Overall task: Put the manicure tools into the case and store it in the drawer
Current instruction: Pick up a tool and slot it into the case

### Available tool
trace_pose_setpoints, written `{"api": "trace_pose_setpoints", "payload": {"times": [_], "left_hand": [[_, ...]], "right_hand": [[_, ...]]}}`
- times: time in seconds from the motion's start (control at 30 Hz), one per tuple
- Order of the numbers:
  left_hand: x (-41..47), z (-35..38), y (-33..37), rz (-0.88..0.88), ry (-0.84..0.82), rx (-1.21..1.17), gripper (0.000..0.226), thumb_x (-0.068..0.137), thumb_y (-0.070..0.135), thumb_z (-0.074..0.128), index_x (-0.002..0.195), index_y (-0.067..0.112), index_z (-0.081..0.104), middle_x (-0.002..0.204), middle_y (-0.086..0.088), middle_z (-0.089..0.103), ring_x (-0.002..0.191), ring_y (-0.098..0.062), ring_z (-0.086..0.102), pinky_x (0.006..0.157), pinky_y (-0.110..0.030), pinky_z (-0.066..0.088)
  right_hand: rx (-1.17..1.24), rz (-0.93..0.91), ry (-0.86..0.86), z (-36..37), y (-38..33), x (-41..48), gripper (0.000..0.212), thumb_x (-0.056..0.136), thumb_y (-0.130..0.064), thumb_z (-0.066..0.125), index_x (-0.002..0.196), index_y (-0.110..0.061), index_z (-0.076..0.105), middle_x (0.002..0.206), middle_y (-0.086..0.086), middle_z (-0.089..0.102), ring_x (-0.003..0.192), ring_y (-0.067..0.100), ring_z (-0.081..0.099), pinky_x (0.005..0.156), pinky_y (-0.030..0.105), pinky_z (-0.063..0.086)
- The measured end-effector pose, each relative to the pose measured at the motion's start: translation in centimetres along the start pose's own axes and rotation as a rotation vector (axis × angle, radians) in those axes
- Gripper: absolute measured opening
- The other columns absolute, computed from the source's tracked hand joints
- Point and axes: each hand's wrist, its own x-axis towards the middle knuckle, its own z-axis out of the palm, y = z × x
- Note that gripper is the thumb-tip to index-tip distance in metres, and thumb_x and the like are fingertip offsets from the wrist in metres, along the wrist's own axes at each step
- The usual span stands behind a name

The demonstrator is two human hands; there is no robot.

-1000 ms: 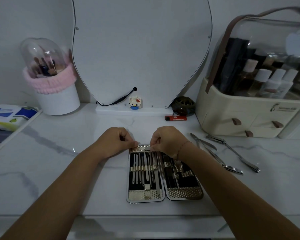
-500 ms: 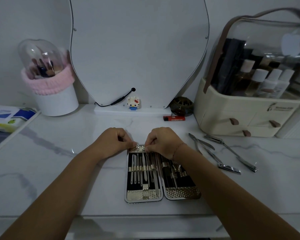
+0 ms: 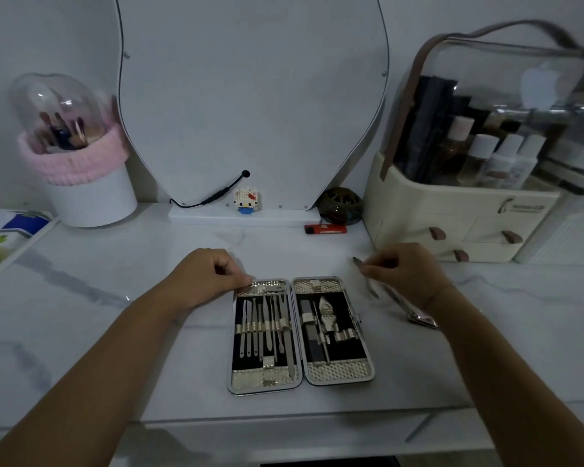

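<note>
The manicure case [image 3: 300, 377] lies open flat on the marble top, black inside with silver trim, and several steel tools sit under its straps. My left hand [image 3: 206, 276] rests at the case's top left corner, fingers curled, thumb and finger on the rim. To the right of the case my right hand [image 3: 402, 269] pinches the tip of a loose steel tool [image 3: 359, 261]. A second loose tool [image 3: 415, 315] lies beneath that wrist, partly hidden.
A cream organizer [image 3: 452, 217] with small drawers and a clear lid stands at the back right. A mirror [image 3: 250, 96], a toy figure [image 3: 246, 200], a red lighter [image 3: 325, 229], a dark round dish [image 3: 341, 205] and a brush holder [image 3: 78, 153] line the back.
My right hand has left the case's top edge and moved right to the loose tools, closing on one. The left hand stays at the case's corner.
</note>
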Motion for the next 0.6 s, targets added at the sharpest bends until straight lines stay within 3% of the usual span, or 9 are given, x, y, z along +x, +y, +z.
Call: {"api": "trace_pose_setpoints", "payload": {"times": [0.1,0.23,0.33,0.5,0.6], "left_hand": [[0.0,0.1,0.1,-0.008,0.000,-0.021,0.020,0.069,0.018,0.082,0.056,0.015,0.067,0.065,0.007,0.068,0.059,0.000,0.058,0.059,-0.009,0.044],[-0.1,0.2,0.0,-0.014,0.011,-0.040,0.020,0.069,0.019,0.082,0.058,0.010,0.068,0.068,-0.001,0.066,0.063,-0.008,0.058,0.065,-0.020,0.045],[-0.2,0.2,0.0,-0.025,0.007,-0.039,0.021,0.069,0.022,0.082,0.061,0.009,0.068,0.072,-0.008,0.069,0.067,-0.012,0.059,0.068,-0.026,0.045],[-0.1,0.3,0.1,-0.015,0.009,-0.027,0.021,0.070,0.020,0.081,0.061,0.007,0.068,0.068,-0.007,0.066,0.060,-0.005,0.055,0.058,-0.012,0.042],[-0.1,0.3,0.0,-0.007,0.007,-0.014,0.020,0.070,0.021,0.082,0.060,0.008,0.068,0.069,-0.006,0.066,0.063,-0.009,0.056,0.062,-0.017,0.043]], "right_hand": [[-0.066,0.128,-0.015,-2.1,2.7,-1.3,0.004,0.074,-0.017,0.073,0.074,-0.013,0.072,0.066,-0.008,0.064,0.066,0.004,0.059,0.065,0.015,0.044],[-0.123,0.210,-0.092,-2.4,3.8,-2.2,0.006,0.071,-0.018,0.076,0.068,-0.014,0.073,0.070,0.004,0.071,0.069,0.019,0.064,0.063,0.020,0.047],[-0.146,0.220,-0.109,-2.2,3.9,-2.1,0.016,0.070,-0.018,0.076,0.057,-0.023,0.069,0.069,0.008,0.072,0.072,0.026,0.066,0.063,0.022,0.048],[-0.161,0.254,-0.088,-2.5,4.2,-1.8,0.025,0.073,-0.012,0.071,0.052,-0.025,0.066,0.070,0.009,0.072,0.073,0.025,0.066,0.072,0.030,0.052],[-0.160,0.263,-0.091,-2.4,4.5,-1.8,0.018,0.073,-0.010,0.069,0.057,-0.017,0.070,0.067,0.006,0.072,0.070,0.024,0.066,0.066,0.025,0.051]]}}
